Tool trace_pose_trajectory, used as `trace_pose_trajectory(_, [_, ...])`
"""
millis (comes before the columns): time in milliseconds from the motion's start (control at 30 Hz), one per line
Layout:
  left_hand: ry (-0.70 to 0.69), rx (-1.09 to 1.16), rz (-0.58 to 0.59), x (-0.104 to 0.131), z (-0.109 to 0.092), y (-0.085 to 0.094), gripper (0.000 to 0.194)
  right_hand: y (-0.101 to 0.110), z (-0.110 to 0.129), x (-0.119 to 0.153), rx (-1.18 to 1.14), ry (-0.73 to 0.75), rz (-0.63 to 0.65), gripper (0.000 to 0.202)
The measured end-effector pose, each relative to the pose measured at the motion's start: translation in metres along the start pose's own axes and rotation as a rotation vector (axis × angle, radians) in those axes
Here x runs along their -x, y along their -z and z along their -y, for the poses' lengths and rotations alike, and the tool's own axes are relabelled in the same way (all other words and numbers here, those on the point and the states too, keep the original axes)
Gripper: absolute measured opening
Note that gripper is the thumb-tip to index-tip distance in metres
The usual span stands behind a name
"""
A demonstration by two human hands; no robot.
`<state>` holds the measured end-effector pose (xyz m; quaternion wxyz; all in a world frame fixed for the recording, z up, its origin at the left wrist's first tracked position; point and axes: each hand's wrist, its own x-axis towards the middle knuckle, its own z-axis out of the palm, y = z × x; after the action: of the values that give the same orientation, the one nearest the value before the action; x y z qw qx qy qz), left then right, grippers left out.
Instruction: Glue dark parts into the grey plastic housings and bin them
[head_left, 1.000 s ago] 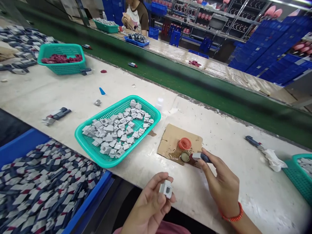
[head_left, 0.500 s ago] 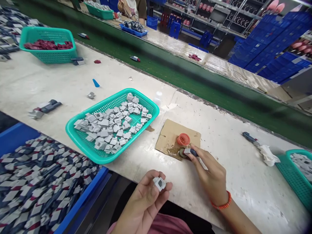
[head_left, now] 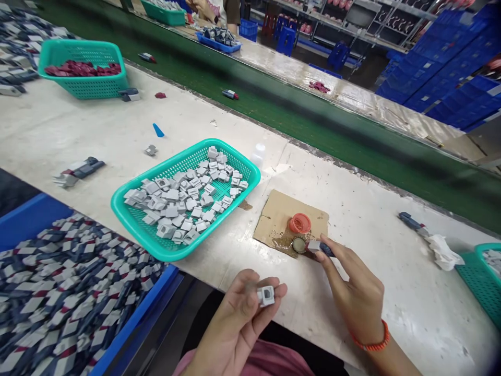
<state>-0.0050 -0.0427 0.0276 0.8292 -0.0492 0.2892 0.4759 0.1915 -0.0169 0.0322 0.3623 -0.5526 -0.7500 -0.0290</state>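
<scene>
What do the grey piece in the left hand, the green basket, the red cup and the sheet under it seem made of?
Grey piece: probably matte moulded plastic, given its crisp edges.
Green basket: likely plastic, slightly glossy, with perforated walls.
Red cup: perhaps smooth plastic, judging by its thin, even rim.
Sheet: likely cardboard, matte brown, darker around the wet-looking patch.

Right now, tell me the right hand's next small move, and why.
Probably bring the part toward the block in the left hand: the right hand holds the part close beside the cap, while the block is held well apart from it, its square hole exposed.
</scene>
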Motion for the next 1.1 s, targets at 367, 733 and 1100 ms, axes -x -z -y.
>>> trace_pose_trajectory(367, [-0.146, 0.030, 0.021, 0.002, 0.009, -0.010, 0.035, 0.001, 0.073, 0.018, -0.588, -0.488, -0.223, 0.036])
trace_pose_trajectory(733, [-0.207, -0.030, -0.060, 0.002, 0.016, -0.014, 0.041, -0.002, 0.072, 0.020, -0.530, -0.371, -0.056, 0.040])
trace_pose_trajectory(1100, [-0.299, -0.107, -0.182, 0.000, 0.020, -0.014, 0.041, -0.008, 0.068, 0.018, -0.432, -0.275, 0.042, 0.024])
